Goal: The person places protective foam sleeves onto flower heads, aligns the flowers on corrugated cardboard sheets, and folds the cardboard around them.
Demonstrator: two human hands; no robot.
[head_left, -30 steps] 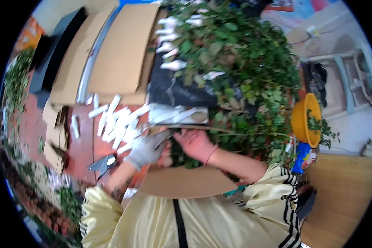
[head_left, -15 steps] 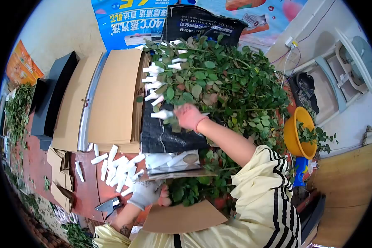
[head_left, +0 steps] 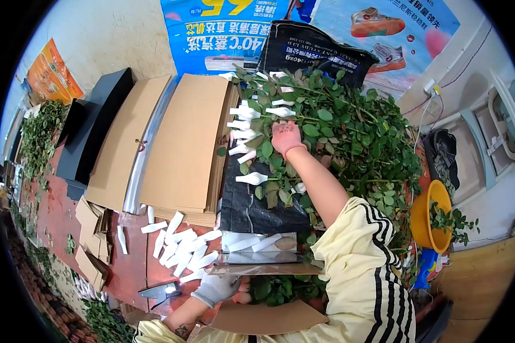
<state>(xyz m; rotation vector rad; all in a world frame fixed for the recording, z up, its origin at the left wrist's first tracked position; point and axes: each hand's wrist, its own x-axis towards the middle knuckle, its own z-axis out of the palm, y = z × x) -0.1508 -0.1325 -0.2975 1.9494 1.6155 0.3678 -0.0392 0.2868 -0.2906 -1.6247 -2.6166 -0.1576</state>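
My right hand (head_left: pixel 286 137), in a pink glove, reaches into the pile of leafy stems (head_left: pixel 349 137), its fingers curled down by a white-sleeved flower head (head_left: pixel 281 112); what it grips is hidden. My left hand (head_left: pixel 218 289), in a grey-white glove, rests low beside pinkish flower heads (head_left: pixel 243 290) at the edge of a cardboard wrap (head_left: pixel 266 318); its fingertips are covered. Green leaves (head_left: pixel 280 288) stick out between the wrap and a clear-fronted box (head_left: pixel 260 243). One sleeved flower (head_left: pixel 252 178) lies apart on the black sack (head_left: pixel 240 200).
Loose white sleeves (head_left: pixel 183 251) lie on the red table (head_left: pixel 129 274) near a stapler (head_left: pixel 160 292). Stacked cardboard sheets (head_left: pixel 189 137) and a black box (head_left: pixel 100 126) stand at the left. A yellow basin (head_left: pixel 422 220) is at the right.
My right hand has left the area beside my left hand and moved up and forward into the stem pile. My left hand stays low by the wrap. The view has shifted.
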